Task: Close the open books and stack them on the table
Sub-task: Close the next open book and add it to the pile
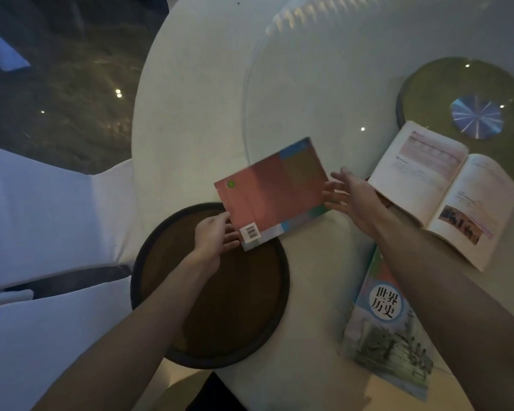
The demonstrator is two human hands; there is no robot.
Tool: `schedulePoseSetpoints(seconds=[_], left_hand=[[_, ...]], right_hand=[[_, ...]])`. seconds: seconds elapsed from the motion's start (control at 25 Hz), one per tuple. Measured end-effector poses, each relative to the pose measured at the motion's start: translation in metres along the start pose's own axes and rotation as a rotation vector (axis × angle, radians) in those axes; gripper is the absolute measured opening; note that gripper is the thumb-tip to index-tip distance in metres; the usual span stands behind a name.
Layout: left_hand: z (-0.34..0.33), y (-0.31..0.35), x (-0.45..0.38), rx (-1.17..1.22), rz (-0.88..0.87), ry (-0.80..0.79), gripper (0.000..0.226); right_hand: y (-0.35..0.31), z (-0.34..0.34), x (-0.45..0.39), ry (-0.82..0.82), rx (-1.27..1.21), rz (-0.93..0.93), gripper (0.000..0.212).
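Note:
A closed pink-red book (272,192) with a barcode on its back cover is held between both hands above the round white table (190,114). My left hand (214,237) grips its near corner by the barcode. My right hand (349,197) touches its right edge with fingers spread. To the right, an open book (445,194) lies flat with its pages up. A closed history book (389,324) lies face up near the front right, partly under my right forearm.
A round dark wooden tray (220,307) sits at the table's near edge under my left forearm. A glass turntable (324,84) covers the table's middle, with a green disc (457,84) at the far right. White-covered chairs (42,218) stand at the left.

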State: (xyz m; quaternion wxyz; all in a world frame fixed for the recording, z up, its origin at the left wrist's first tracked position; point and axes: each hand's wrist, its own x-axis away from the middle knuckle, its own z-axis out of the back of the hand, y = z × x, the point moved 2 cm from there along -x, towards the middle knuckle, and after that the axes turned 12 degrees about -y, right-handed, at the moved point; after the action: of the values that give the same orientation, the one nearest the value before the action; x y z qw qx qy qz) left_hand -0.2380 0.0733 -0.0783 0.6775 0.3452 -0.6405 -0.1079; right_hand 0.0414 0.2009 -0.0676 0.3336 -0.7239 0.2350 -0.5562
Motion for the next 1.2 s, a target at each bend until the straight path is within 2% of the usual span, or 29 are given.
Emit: schedulePoseSetpoints(seconds=[0.04,0.12,0.2,0.28,0.36,0.44,0.56,0.64,0.84,0.96,1.0,1.12,1.2], left_hand=[[0.002,-0.002,-0.005,-0.086,0.001,0.040,0.042],[0.004,-0.006,-0.015,-0.200,0.040,0.066,0.062],[0.000,-0.011,-0.018,-0.206,0.093,0.022,0.067],[-0.005,-0.015,-0.020,-0.205,0.081,-0.028,0.055],[-0.009,-0.013,-0.014,-0.198,-0.017,-0.061,0.033],[-0.012,-0.007,-0.006,-0.169,-0.140,-0.119,0.019],[-0.019,0.012,0.012,-0.194,-0.360,-0.182,0.021],[-0.032,0.022,0.025,-0.177,-0.444,-0.268,0.021],[-0.069,0.036,0.060,-0.182,-0.579,-0.474,0.020],[-0.087,0.027,0.075,-0.225,-0.616,-0.646,0.027],[-0.093,0.022,0.079,-0.242,-0.616,-0.685,0.033],[-0.113,0.008,0.093,-0.351,-0.663,-0.735,0.043],[-0.121,-0.003,0.093,-0.470,-0.670,-0.737,0.048]], right_hand=[[0.004,-0.005,-0.002,-0.007,0.124,-0.016,0.036],[0.014,-0.013,-0.003,-0.020,0.445,-0.031,0.042],[0.025,-0.022,-0.002,-0.015,0.792,-0.016,0.048],[0.034,-0.027,-0.002,-0.009,0.955,-0.014,0.049],[0.038,-0.030,0.002,-0.001,0.970,-0.004,0.046],[0.034,-0.030,0.011,0.020,0.908,0.032,0.045],[0.020,-0.032,0.031,0.054,0.710,0.090,0.042],[0.011,-0.031,0.043,0.099,0.541,0.104,0.040],[-0.016,-0.015,0.077,0.102,-0.131,0.007,0.076],[-0.027,0.006,0.104,0.088,-0.271,-0.014,0.082],[-0.027,0.015,0.114,0.102,-0.279,-0.002,0.076],[-0.012,0.042,0.145,0.146,-0.291,0.033,0.032],[0.000,0.057,0.159,0.172,-0.271,0.006,0.028]])
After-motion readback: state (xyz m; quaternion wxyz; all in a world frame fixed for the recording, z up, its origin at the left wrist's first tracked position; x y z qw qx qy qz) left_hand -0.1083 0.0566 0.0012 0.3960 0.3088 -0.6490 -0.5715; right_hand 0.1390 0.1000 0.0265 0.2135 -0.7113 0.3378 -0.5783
